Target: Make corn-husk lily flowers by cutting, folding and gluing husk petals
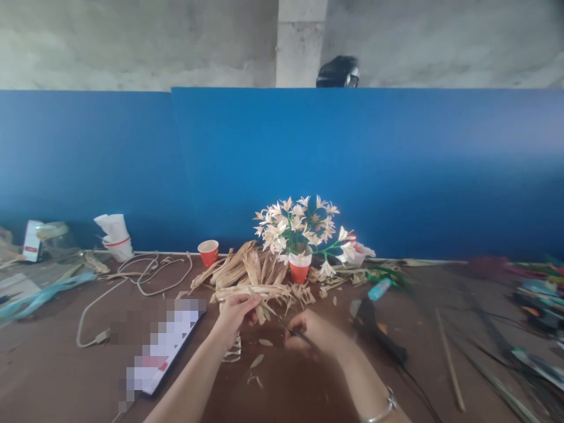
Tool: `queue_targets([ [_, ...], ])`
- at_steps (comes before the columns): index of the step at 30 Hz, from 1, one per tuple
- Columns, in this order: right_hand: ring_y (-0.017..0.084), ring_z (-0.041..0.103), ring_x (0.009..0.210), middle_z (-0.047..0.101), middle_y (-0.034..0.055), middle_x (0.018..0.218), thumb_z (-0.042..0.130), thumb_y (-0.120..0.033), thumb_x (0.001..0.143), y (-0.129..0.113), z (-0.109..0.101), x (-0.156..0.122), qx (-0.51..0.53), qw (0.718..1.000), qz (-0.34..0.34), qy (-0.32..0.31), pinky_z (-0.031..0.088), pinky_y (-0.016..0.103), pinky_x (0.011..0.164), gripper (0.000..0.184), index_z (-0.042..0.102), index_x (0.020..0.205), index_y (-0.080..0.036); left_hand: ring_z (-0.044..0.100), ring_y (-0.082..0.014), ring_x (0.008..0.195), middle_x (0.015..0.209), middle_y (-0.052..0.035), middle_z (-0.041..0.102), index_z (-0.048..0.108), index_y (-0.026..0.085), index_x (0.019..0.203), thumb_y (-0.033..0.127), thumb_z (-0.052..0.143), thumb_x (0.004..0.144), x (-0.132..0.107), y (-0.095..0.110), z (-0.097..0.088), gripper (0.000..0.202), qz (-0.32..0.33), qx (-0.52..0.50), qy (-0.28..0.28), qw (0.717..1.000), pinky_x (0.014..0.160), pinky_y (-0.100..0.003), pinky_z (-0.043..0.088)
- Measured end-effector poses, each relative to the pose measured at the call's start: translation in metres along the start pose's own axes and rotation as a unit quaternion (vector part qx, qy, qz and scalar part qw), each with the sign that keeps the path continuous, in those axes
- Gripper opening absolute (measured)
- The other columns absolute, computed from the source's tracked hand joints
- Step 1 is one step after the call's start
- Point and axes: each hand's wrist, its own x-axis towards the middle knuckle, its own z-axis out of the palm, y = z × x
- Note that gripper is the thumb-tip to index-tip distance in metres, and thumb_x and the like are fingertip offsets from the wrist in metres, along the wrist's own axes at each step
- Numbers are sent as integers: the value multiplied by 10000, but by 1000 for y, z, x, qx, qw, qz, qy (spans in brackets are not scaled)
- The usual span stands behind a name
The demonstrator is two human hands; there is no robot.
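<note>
My left hand [238, 314] is closed in a pinch, a small pale tip of dried corn husk [251, 291] showing at the fingers. Facing it, my right hand [306, 332] is curled around what looks like a pair of scissors [280, 321], slim and dark, pointing up and left toward the left hand. Blur hides the grip on the handles. Just beyond both hands lies a pile of dried corn husks [244, 267]. Small cut husk pieces [257, 361] are scattered on the brown table [282, 393] below them.
White husk flowers [297, 223] on green stems stand in a red paper cup [299, 272]. Another red cup [208, 254] is left of them. A power strip [170, 346] and white cable [88, 311] lie left; a black glue gun [374, 329] lies right. A blue partition [282, 153] stands behind.
</note>
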Motion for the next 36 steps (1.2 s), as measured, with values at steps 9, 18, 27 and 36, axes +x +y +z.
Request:
queue_targets([
  [9, 39, 395, 318, 504, -51, 417, 665, -307, 631, 6, -3, 2, -36, 999, 1, 14, 284, 132, 307, 192, 688, 732, -145, 450, -68, 359, 380, 9, 556, 593, 142, 483, 452, 729, 574, 0, -2, 2, 351, -12, 6, 16, 1000, 362, -177, 297],
  [18, 84, 491, 444, 538, -39, 522, 641, -301, 639, 4, -4, -1, 97, 992, -82, -10, 386, 177, 413, 194, 609, 754, -148, 446, -58, 345, 406, 22, 557, 581, 140, 569, 445, 714, 592, 2, -1, 0, 333, 13, -24, 40, 999, 327, -154, 251],
  [27, 152, 558, 661, 597, -3, 724, 651, -240, 636, 11, 27, 34, 122, 946, -227, 195, 450, 245, 617, 270, 581, 891, -183, 436, -76, 338, 427, 9, 571, 613, 146, 577, 436, 647, 665, -14, 3, 22, 305, 47, 78, -34, 995, 361, -187, 292],
  [36, 168, 565, 673, 602, 16, 729, 557, -158, 650, 8, 34, 33, 84, 929, -222, 284, 459, 267, 660, 250, 601, 896, -172, 458, -102, 360, 416, 16, 547, 633, 152, 544, 313, 687, 614, -13, -2, 28, 184, 70, 112, -12, 991, 370, -204, 327],
])
